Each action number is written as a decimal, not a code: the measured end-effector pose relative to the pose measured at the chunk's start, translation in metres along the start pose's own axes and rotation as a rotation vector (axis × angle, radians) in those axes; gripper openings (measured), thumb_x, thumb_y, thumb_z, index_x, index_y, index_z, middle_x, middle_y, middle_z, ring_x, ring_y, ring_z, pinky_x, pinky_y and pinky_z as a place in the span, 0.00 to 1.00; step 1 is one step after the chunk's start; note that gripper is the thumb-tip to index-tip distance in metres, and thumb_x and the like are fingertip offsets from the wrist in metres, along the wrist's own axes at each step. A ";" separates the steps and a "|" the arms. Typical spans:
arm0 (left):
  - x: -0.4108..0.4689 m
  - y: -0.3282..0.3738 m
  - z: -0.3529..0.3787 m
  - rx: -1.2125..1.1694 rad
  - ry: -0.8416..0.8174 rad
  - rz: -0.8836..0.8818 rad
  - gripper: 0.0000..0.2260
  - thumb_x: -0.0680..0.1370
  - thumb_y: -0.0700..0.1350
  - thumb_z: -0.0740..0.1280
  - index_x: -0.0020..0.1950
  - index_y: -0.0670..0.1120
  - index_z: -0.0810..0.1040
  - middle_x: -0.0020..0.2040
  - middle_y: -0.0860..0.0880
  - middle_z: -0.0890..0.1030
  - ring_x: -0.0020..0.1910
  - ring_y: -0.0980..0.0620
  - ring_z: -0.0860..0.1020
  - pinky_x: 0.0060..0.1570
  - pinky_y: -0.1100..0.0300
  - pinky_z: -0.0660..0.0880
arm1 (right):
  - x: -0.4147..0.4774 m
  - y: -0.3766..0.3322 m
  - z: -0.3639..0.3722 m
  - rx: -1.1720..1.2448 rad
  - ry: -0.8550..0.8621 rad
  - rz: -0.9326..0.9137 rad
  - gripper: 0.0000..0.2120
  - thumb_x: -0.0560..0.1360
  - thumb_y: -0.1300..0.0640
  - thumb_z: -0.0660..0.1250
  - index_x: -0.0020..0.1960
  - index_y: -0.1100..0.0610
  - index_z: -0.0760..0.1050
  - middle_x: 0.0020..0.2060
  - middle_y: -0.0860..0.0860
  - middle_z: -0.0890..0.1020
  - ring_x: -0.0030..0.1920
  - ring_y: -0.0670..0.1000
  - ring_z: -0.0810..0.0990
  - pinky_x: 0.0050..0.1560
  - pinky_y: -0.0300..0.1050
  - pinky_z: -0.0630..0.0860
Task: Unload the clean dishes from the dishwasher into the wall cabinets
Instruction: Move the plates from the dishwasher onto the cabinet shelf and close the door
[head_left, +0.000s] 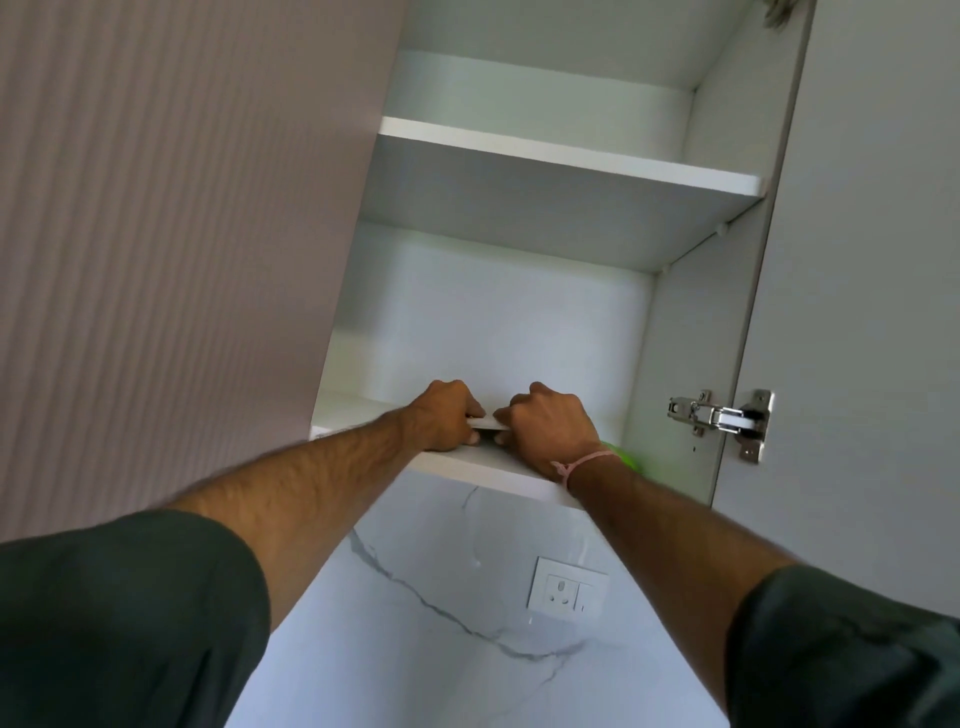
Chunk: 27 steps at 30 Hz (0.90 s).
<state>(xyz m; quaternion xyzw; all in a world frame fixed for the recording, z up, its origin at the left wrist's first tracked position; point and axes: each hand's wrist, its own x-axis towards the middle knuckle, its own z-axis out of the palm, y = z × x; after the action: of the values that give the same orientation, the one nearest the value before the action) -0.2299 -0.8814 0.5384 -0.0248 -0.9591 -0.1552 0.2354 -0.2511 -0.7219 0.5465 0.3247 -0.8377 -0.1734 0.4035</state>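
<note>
White wall cabinet (691, 338) stands open; at the front edge of its bottom shelf (498, 467) the left hand (441, 415) and right hand (550, 426) pinch a flat white dish (488, 423) with curled fingers (506, 415), probably to slide it in level.

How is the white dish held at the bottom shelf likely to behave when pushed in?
The white dish shows a straight thin edge between the left hand and right hand, so probably stiff. Flat, it would likely slide on the bottom shelf, not roll. Possibly breakable; material unclear.
</note>
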 end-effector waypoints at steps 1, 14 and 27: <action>-0.001 -0.001 -0.001 0.013 -0.046 0.020 0.23 0.78 0.47 0.69 0.72 0.44 0.73 0.69 0.46 0.77 0.66 0.47 0.75 0.65 0.59 0.69 | -0.003 0.003 -0.001 0.047 -0.043 0.044 0.15 0.79 0.43 0.61 0.59 0.49 0.79 0.52 0.51 0.81 0.58 0.54 0.74 0.44 0.47 0.71; -0.005 0.013 0.007 0.075 -0.246 -0.049 0.36 0.79 0.68 0.56 0.80 0.50 0.56 0.80 0.48 0.59 0.77 0.46 0.60 0.75 0.49 0.57 | -0.042 0.022 -0.008 0.448 -0.342 0.313 0.20 0.80 0.43 0.55 0.63 0.53 0.75 0.57 0.57 0.79 0.67 0.58 0.64 0.61 0.55 0.70; -0.115 0.055 -0.014 0.000 -0.004 -0.145 0.31 0.82 0.62 0.54 0.80 0.45 0.58 0.78 0.44 0.63 0.76 0.43 0.62 0.74 0.47 0.60 | -0.099 -0.006 -0.088 0.558 -0.217 0.287 0.20 0.80 0.54 0.56 0.70 0.59 0.67 0.69 0.57 0.72 0.69 0.60 0.68 0.66 0.56 0.69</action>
<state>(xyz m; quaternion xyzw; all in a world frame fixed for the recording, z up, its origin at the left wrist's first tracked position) -0.1151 -0.8304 0.5131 0.0442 -0.9589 -0.1717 0.2215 -0.1337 -0.6611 0.5416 0.2811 -0.9282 0.0877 0.2275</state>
